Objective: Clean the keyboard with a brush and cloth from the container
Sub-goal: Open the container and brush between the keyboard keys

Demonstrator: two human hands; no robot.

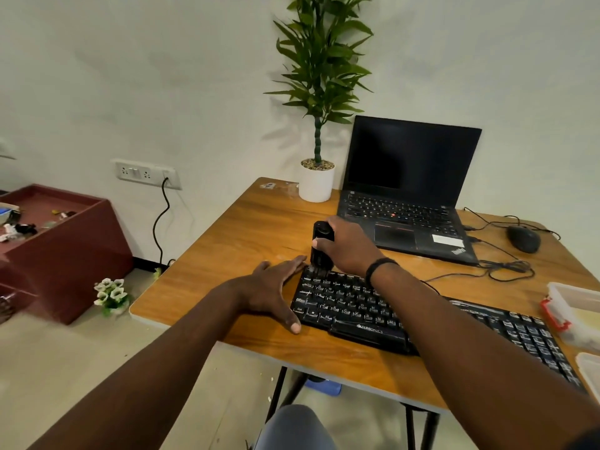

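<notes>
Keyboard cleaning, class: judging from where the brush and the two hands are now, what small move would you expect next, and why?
Probably a short sweep of the brush rightward along the top key row. The right hand grips it upright, bristles on the far left corner of the keyboard, while the left hand lies flat against its left end, bracing it. The other keys lie to the right.
</notes>
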